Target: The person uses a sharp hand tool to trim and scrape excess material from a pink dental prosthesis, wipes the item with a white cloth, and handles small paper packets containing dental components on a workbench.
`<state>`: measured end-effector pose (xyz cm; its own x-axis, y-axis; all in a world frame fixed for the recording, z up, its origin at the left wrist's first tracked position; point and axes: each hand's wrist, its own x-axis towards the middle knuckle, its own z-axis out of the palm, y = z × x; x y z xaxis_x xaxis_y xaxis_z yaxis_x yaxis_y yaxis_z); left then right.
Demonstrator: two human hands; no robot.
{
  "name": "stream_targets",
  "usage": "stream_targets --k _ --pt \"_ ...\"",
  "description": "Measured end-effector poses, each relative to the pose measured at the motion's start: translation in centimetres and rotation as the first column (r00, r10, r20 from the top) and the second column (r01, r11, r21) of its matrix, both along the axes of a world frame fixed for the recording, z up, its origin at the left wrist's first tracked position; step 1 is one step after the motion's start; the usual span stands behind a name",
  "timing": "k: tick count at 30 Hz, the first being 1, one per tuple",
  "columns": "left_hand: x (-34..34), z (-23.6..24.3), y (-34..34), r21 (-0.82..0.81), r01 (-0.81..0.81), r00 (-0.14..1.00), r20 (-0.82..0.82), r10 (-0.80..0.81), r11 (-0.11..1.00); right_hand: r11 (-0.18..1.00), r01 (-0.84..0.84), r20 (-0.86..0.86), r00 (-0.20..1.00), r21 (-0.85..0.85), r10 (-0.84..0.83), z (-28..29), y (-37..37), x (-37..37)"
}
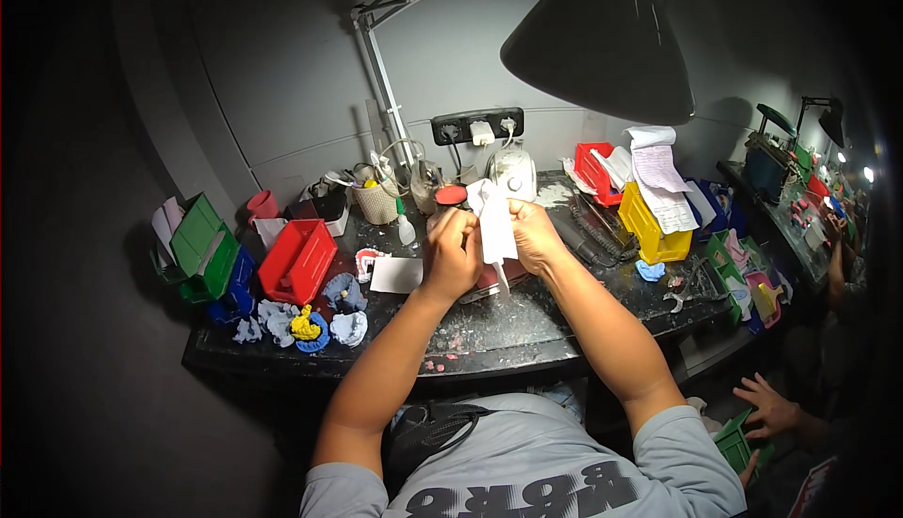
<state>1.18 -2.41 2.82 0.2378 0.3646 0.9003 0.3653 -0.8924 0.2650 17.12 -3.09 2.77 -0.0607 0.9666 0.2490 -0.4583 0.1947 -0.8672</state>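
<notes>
My left hand (452,257) and my right hand (533,236) are raised close together over the middle of the bench. Between them hangs a narrow folded white sheet (499,236), of paper or cloth, I cannot tell which. The right fingers pinch its edge. My left fingers are curled closed against its other side. A thin end of the sheet dangles below the hands. Just beyond the left hand sits a round red-topped thing (451,196). A white card (396,274) lies beside the left wrist, near a red and white dental model (369,261).
Red (297,262) and green bins (209,250) stand left, near crumpled moulding pieces (278,321). A yellow bin (652,227) with papers stands right. A black lamp shade (602,48) hangs overhead. At lower right, another person's hand (769,407) is beside a green bin (738,441).
</notes>
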Motion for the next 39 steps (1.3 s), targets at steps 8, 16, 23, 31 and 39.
stream_targets --k 8,16,23,31,39 --pt "-0.5 -0.8 2.1 -0.497 0.536 0.788 0.585 -0.193 0.683 0.995 -0.025 0.066 0.998 0.102 0.019 1.0 -0.8 -0.3" --pt "0.2 -0.3 0.6 -0.242 0.273 0.95 0.219 -0.221 0.931 0.994 0.092 -0.018 0.996 0.053 -0.091 0.0 -0.4 -0.5" --pt "0.0 -0.5 1.5 -0.503 0.501 0.795 0.589 -0.144 0.705 0.987 0.027 0.121 0.992 0.156 -0.046 0.4 -0.4 -0.6" --pt "-0.6 -0.1 1.6 -0.513 0.756 0.591 0.801 -0.089 0.407 0.968 -0.059 0.211 0.977 0.244 0.006 1.0 -1.1 -0.7" --pt "0.5 -0.8 1.0 -0.451 0.529 0.813 0.514 -0.275 0.719 0.986 0.055 0.074 0.995 0.155 -0.067 -0.2 0.0 -0.2"
